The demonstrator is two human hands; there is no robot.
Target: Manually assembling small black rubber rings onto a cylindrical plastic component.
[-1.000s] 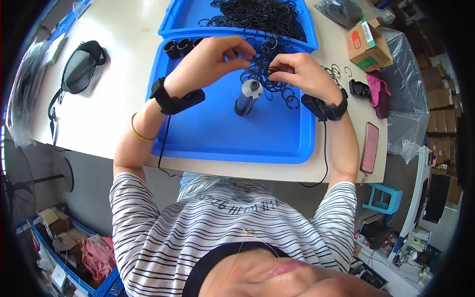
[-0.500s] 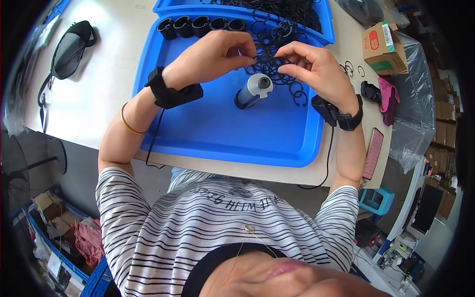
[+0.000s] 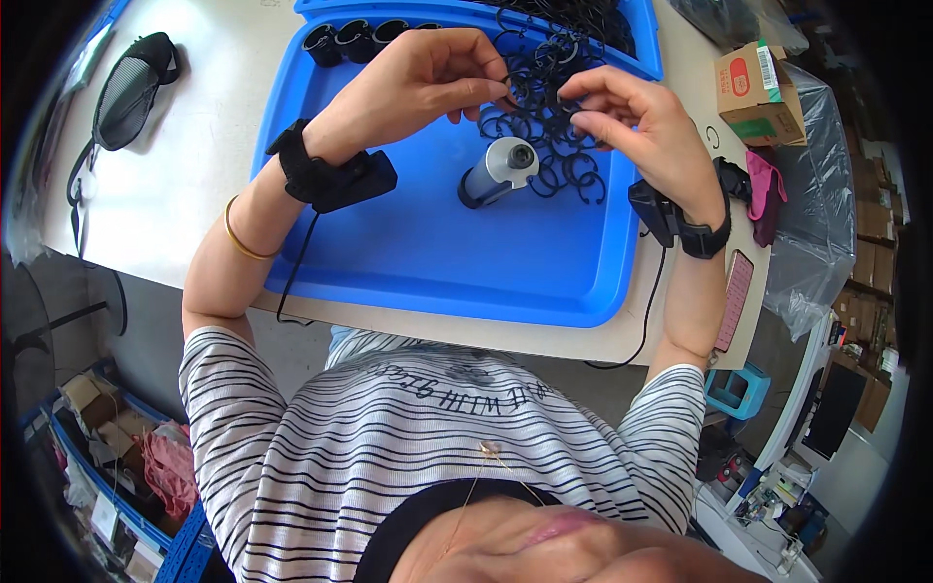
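My left hand (image 3: 442, 76) hovers over the far part of the blue tray (image 3: 437, 303), thumb and fingers pinched on a dark curved piece, apparently a black open ring. To its right, my right hand (image 3: 637, 115) has thumb and fingertips closing on another black open ring (image 3: 569, 105), partly hidden by the fingers. Loose black open rings (image 3: 581, 173) lie heaped beneath and between both hands. Nearer me, a grey-and-white cylinder (image 3: 501, 167) with a dark knob on top leans in the tray. Black short cylinders (image 3: 354, 41) stand in a row along the far left edge.
A second blue container (image 3: 653, 60) full of black rings adjoins the tray's far side. On the right are a cardboard box (image 3: 763, 92), pink cloth (image 3: 765, 185) and a pink keyboard-like item (image 3: 736, 299). A black mesh item (image 3: 131, 105) lies at left. Cables hang from both wrist straps.
Both hands have moved slightly apart, the left one farther away and the right one to the right. The grey-and-white cylinder shows a little more tilt to the right.
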